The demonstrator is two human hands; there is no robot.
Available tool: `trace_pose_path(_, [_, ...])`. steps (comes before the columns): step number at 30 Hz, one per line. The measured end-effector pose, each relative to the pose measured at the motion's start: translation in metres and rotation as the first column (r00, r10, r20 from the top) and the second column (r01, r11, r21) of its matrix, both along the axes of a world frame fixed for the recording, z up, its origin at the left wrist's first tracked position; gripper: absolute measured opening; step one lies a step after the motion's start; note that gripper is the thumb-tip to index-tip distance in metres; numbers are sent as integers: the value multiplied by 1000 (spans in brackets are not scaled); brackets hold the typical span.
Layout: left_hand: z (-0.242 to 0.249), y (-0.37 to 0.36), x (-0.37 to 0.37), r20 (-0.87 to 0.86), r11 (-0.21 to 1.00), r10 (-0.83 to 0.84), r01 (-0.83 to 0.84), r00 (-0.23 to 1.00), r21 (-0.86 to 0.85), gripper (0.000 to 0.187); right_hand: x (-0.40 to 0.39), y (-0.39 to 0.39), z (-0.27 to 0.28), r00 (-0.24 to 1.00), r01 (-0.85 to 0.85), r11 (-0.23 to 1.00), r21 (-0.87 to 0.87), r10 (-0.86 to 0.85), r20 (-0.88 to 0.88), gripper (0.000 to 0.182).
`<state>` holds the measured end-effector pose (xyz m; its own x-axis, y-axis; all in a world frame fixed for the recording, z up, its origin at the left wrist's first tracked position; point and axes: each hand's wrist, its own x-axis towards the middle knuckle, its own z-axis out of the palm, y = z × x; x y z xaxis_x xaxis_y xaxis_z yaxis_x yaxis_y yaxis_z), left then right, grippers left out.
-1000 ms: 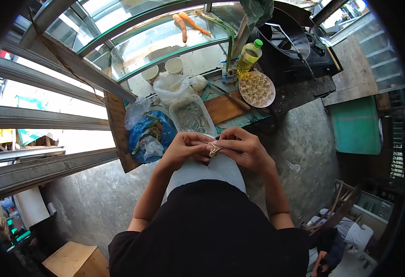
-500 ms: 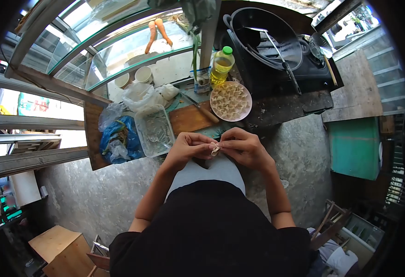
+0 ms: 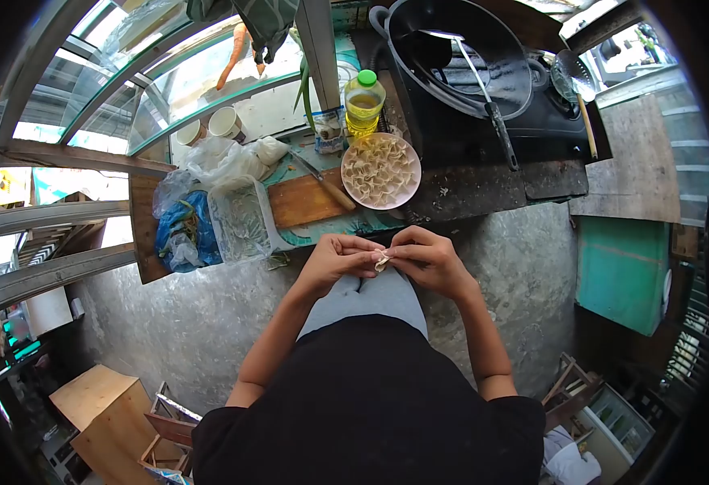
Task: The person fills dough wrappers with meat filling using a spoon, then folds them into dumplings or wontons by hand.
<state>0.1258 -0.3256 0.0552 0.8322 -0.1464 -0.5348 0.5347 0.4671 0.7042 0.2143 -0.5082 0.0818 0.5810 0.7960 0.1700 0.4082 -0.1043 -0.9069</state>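
Observation:
In front of my lap, my left hand [image 3: 340, 264] and my right hand [image 3: 429, 263] meet, fingertips pinched together. Between them is a small pale dumpling [image 3: 382, 261] with a folded wrapper; the fingers cover part of it. Just beyond, on the counter, stands a pink-white plate [image 3: 380, 207] filled with several folded dumplings [image 3: 382, 168]. To its left a knife [image 3: 328, 186] with a wooden handle lies across a wooden cutting board [image 3: 304, 202]. A clear plastic container [image 3: 245, 218] with whitish residue sits left of the board.
Behind the plate stand an oil bottle [image 3: 363, 113] with a green cap and a small packet [image 3: 328, 133]. A black wok [image 3: 490, 44] with a spatula [image 3: 500, 133] rests on the stove at right, beside a skimmer [image 3: 573, 77]. Plastic bags [image 3: 225, 162] and paper cups [image 3: 225, 123] are at left.
The view has shifted, so the counter things appear farther left. Both hands keep their pinch on the dumpling, with only slight finger movement.

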Motion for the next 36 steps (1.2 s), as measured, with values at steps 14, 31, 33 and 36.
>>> trace_pose_path(14, [-42,27,15,-30,973,219,-216,975,85,48,57,-6,-138,841,540,812,-220,-530,107,11])
trace_pose_path(31, [-68,34,-13,-122,912,401,-383,908,147,43,130,-74,-188,322,943,330,-39,-882,345,19])
trace_pose_path(33, [-68,33,-13,-118,910,406,-389,906,143,44,154,-86,-194,352,932,357,-54,-865,357,20])
trace_pose_path(36, [-68,33,-15,-132,904,420,-401,898,151,43,176,-95,-194,420,906,399,-139,-814,400,23])
